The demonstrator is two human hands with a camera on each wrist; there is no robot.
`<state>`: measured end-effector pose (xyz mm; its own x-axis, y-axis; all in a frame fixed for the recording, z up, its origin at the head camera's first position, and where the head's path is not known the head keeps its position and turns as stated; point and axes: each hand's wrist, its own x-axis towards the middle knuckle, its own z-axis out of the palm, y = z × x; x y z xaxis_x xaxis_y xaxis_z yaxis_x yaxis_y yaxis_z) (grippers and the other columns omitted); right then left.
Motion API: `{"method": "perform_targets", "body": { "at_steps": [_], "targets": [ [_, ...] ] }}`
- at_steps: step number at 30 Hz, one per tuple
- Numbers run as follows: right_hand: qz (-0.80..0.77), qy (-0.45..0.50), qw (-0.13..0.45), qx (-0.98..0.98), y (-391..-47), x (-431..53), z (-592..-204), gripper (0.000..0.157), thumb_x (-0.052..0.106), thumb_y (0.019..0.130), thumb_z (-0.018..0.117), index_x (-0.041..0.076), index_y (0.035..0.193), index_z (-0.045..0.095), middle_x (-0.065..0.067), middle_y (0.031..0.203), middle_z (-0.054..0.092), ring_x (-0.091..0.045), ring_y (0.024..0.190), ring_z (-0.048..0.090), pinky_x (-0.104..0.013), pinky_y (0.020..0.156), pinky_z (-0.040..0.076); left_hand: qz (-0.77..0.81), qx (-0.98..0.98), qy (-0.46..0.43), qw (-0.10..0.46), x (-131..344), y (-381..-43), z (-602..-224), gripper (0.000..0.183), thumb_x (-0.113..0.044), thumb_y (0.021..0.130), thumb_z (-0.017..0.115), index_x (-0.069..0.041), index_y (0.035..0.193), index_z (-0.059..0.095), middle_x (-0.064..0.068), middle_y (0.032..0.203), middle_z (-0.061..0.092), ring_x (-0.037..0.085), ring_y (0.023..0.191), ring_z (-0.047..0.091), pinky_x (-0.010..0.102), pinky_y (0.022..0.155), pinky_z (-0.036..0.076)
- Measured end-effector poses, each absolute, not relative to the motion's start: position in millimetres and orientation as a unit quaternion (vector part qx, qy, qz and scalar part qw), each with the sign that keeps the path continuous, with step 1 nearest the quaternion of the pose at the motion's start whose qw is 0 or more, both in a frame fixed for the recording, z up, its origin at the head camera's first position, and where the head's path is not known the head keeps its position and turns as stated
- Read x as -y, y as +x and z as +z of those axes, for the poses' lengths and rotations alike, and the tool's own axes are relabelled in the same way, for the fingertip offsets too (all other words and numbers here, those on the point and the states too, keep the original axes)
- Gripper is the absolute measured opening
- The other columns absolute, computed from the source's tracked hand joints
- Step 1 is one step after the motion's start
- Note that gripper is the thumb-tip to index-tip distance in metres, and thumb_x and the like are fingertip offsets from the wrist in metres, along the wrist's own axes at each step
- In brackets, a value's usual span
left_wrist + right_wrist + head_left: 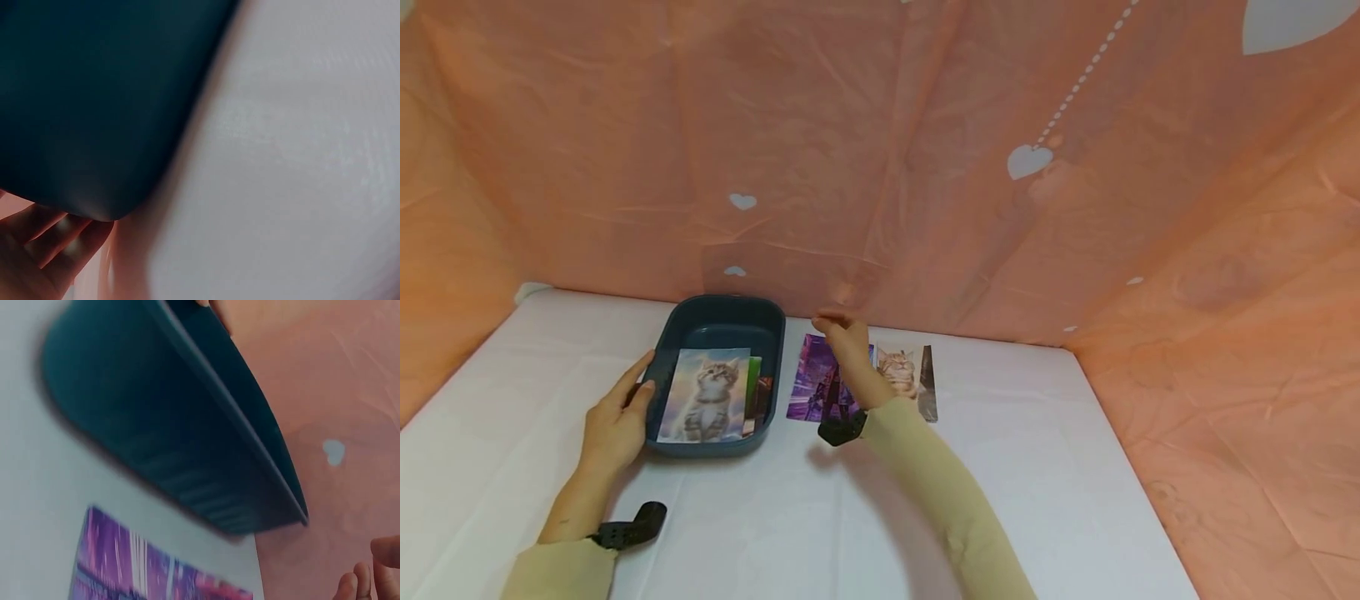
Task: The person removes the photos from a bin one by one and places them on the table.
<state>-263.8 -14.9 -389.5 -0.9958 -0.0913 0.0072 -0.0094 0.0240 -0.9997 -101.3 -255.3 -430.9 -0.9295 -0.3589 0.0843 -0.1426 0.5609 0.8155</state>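
Note:
A dark blue-green plastic tub stands at the left of the white table. My left hand grips its left side, with several fingers against the outer wall in the left wrist view. Inside the tub lies a picture card of a grey kitten looking up, partly covering a green-edged card and a darker one. To the tub's right, my right hand hovers over a purple picture card, holding nothing, its fingers loosely bent. An orange cat card lies beside the purple one, partly hidden by my forearm.
A dark-edged card shows at the right of the cat card. An orange-pink cloth with white hearts hangs behind the table and down both sides. Its back fold meets the white tabletop just behind the tub.

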Motion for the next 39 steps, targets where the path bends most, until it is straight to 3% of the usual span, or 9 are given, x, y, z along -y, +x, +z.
{"method": "perform_targets", "body": {
  "at_steps": [3, 8, 13, 18, 22, 25, 31, 39],
  "targets": [
    [-0.709, -0.038, 0.025, -0.704, -262, 23, -390, 0.027, 0.005, 0.084, 0.066, -0.010, 0.107, 0.067, -0.016, 0.100, 0.069, -0.010, 0.081, 0.060, -0.047, 0.091, 0.049, -0.442, 0.877, 0.143, 0.122, 255, -102, -431, 0.049, -0.031, 0.105, 0.028, -0.018, 0.153, 0.026, 0.040, 0.136, 0.040, 0.058, 0.124, 0.036, 0.070, 0.096, 0.029],
    [-0.709, -0.031, 0.024, -0.704, -258, 34, -392, 0.026, 0.005, 0.082, 0.067, -0.009, 0.105, 0.068, -0.014, 0.093, 0.070, -0.009, 0.075, 0.060, -0.035, 0.081, 0.053, -0.439, 0.879, 0.146, 0.119, 255, -102, -431, 0.049, -0.031, 0.105, 0.028, -0.017, 0.153, 0.025, 0.041, 0.135, 0.040, 0.058, 0.124, 0.036, 0.070, 0.096, 0.029],
    [-0.701, -0.030, 0.048, -0.711, -256, 44, -391, 0.029, 0.008, 0.084, 0.066, -0.006, 0.109, 0.068, -0.016, 0.098, 0.071, -0.009, 0.074, 0.060, -0.034, 0.077, 0.054, -0.438, 0.879, 0.148, 0.117, 255, -101, -432, 0.049, -0.031, 0.105, 0.028, -0.017, 0.153, 0.025, 0.040, 0.135, 0.041, 0.058, 0.123, 0.037, 0.070, 0.096, 0.029],
    [-0.720, -0.035, 0.065, -0.690, -253, 58, -386, 0.030, 0.004, 0.085, 0.065, -0.007, 0.112, 0.067, -0.019, 0.103, 0.070, -0.012, 0.078, 0.064, -0.033, 0.080, 0.056, -0.442, 0.877, 0.148, 0.118, 256, -102, -433, 0.049, -0.031, 0.105, 0.028, -0.018, 0.153, 0.025, 0.040, 0.135, 0.041, 0.057, 0.123, 0.037, 0.069, 0.096, 0.029],
    [-0.734, -0.027, 0.070, -0.675, -250, 71, -382, 0.028, 0.000, 0.084, 0.065, -0.008, 0.111, 0.067, -0.022, 0.101, 0.070, -0.031, 0.084, 0.069, -0.030, 0.077, 0.057, -0.445, 0.875, 0.149, 0.118, 256, -103, -432, 0.049, -0.031, 0.105, 0.028, -0.019, 0.153, 0.025, 0.040, 0.136, 0.041, 0.057, 0.124, 0.036, 0.069, 0.097, 0.029],
    [-0.729, -0.023, 0.072, -0.680, -249, 79, -379, 0.026, -0.002, 0.084, 0.065, -0.009, 0.109, 0.068, -0.023, 0.101, 0.070, -0.037, 0.095, 0.068, -0.031, 0.077, 0.057, -0.445, 0.875, 0.148, 0.117, 255, -103, -431, 0.049, -0.032, 0.105, 0.028, -0.018, 0.153, 0.025, 0.040, 0.136, 0.041, 0.057, 0.124, 0.036, 0.069, 0.097, 0.029],
    [-0.711, -0.011, 0.094, -0.697, -246, 91, -377, 0.026, -0.001, 0.083, 0.068, -0.006, 0.108, 0.069, -0.018, 0.103, 0.071, -0.035, 0.096, 0.068, -0.035, 0.082, 0.056, -0.445, 0.874, 0.149, 0.127, 254, -103, -429, 0.049, -0.031, 0.105, 0.029, -0.017, 0.152, 0.027, 0.039, 0.134, 0.043, 0.055, 0.122, 0.039, 0.068, 0.096, 0.030],
    [-0.643, -0.017, 0.153, -0.750, -240, 102, -381, 0.025, 0.011, 0.085, 0.070, 0.008, 0.111, 0.072, -0.005, 0.108, 0.068, -0.027, 0.108, 0.061, -0.044, 0.096, 0.047, -0.445, 0.873, 0.151, 0.127, 254, -103, -430, 0.049, -0.031, 0.105, 0.029, -0.018, 0.152, 0.028, 0.037, 0.137, 0.042, 0.056, 0.124, 0.038, 0.068, 0.097, 0.029]
  ]
}}
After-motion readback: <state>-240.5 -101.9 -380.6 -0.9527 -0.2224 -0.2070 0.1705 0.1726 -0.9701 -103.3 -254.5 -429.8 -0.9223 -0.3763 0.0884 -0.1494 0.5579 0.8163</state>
